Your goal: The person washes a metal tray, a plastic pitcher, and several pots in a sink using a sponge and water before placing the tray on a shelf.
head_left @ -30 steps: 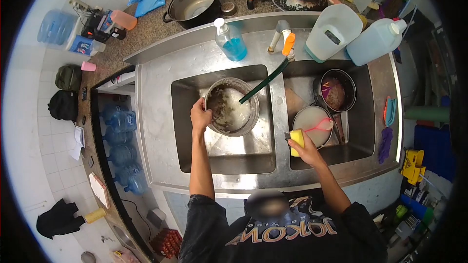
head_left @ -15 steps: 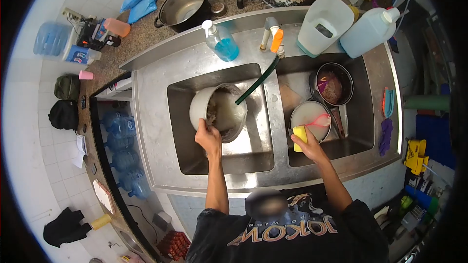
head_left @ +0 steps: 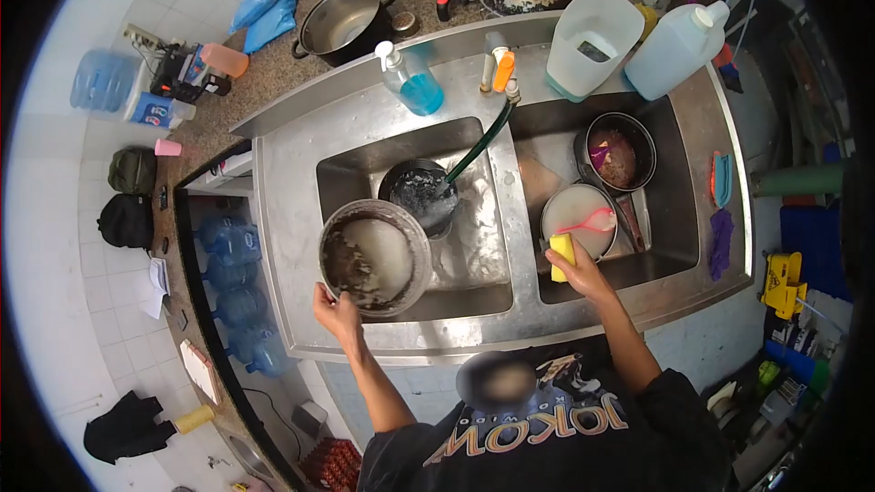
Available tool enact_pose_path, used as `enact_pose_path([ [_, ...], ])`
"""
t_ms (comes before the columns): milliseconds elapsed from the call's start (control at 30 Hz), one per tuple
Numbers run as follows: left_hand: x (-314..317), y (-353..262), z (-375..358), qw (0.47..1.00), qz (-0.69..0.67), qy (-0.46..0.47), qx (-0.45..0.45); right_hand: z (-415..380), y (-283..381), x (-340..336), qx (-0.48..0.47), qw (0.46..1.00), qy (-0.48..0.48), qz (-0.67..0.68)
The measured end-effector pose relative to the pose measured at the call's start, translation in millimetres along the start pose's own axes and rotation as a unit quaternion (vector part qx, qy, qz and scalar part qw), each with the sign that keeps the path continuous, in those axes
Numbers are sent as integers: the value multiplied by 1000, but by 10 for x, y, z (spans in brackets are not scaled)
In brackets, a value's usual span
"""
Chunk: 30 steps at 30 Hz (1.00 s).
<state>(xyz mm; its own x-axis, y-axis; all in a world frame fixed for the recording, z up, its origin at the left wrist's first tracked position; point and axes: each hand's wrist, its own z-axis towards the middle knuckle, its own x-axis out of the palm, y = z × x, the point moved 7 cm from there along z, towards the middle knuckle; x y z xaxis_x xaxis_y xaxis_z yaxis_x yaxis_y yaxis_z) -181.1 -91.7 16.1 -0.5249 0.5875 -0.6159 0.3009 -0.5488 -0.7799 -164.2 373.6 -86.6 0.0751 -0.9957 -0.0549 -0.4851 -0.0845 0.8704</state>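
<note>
My left hand [head_left: 339, 313] grips the near rim of a round pot [head_left: 375, 257], tilted over the left edge of the left basin. Brown residue coats the pot's inner wall, and its bottom looks pale. Behind it, under the green hose [head_left: 478, 144], a dark pan [head_left: 417, 195] sits in the basin with water and foam in it. My right hand [head_left: 585, 279] is closed around a yellow sponge [head_left: 561, 258] above the right basin. Beside the sponge stands a pot of cloudy liquid [head_left: 567, 208] with a pink utensil [head_left: 588, 220] in it.
A dark saucepan [head_left: 622, 153] with reddish-brown contents is in the right basin [head_left: 670, 219]. Behind the basins stand a blue soap bottle [head_left: 415, 87], a tap [head_left: 499, 68], a cut plastic jug [head_left: 592, 36] and a large jug [head_left: 670, 55]. A brush [head_left: 722, 180] lies at the right edge.
My left hand has moved the pot left and toward me, turning its opening upward and uncovering the dark pan beneath the hose. My right hand and the sponge stay nearly in place.
</note>
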Motion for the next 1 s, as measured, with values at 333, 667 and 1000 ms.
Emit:
enact_pose_path([
  [333,886,337,-1193,923,-317,132,-170,-542,1072,5,-194,980,-50,-1],
  [667,1098,538,-1052,986,-100,123,-42,-108,490,-169,-59,963,-54,256],
  [1000,1445,444,-789,975,132,171,45,-217,207,-212,33,940,-35,338],
])
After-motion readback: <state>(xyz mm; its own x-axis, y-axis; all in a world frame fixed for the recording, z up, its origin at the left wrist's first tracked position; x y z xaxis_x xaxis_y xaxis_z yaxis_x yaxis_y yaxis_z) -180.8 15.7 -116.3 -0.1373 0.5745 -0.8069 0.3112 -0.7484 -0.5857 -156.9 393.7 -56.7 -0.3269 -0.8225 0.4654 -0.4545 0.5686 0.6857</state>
